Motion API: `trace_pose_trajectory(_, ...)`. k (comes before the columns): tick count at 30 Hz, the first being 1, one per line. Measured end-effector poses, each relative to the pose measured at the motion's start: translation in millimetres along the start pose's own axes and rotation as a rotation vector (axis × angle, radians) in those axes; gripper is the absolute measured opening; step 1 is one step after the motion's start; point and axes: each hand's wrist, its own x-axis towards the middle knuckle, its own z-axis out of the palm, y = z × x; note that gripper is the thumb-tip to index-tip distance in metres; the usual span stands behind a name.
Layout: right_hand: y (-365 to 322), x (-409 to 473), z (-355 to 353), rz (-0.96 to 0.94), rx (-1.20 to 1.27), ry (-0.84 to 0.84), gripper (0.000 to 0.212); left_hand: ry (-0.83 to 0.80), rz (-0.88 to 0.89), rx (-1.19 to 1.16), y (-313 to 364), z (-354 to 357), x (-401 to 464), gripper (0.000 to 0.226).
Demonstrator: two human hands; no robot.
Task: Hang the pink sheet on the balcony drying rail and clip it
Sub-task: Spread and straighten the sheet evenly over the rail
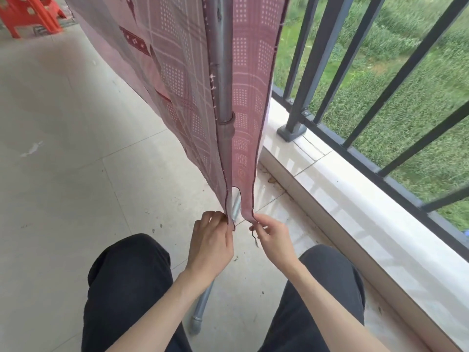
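Note:
The pink patterned sheet [243, 102] hangs over a grey metal drying rack pole [224, 97], one half falling on each side of it. My left hand [212, 243] pinches the bottom corner of the left half. My right hand [272, 240] pinches the bottom corner of the right half, where a loose dark thread dangles. Both corners sit low, just above my knees in black trousers. The rack's foot [196, 323] rests on the floor between my legs. No clip is in view.
A dark metal balcony railing [355, 92] on a pale stone ledge [342, 199] runs along the right, with grass beyond. A red plastic stool [28, 13] stands at the far left. Light floor tiles [63, 148] spread to the left.

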Motion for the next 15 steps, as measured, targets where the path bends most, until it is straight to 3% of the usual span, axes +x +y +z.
trace_pose_trajectory(8,11,26,-14,-0.059,-0.143,0.144,0.016,-0.025,0.009,0.042,21,22,-16,0.02)
trace_pose_trajectory(15,19,36,-15,-0.119,-0.209,0.073,0.019,-0.073,0.025,0.048,26,19,7,0.025)
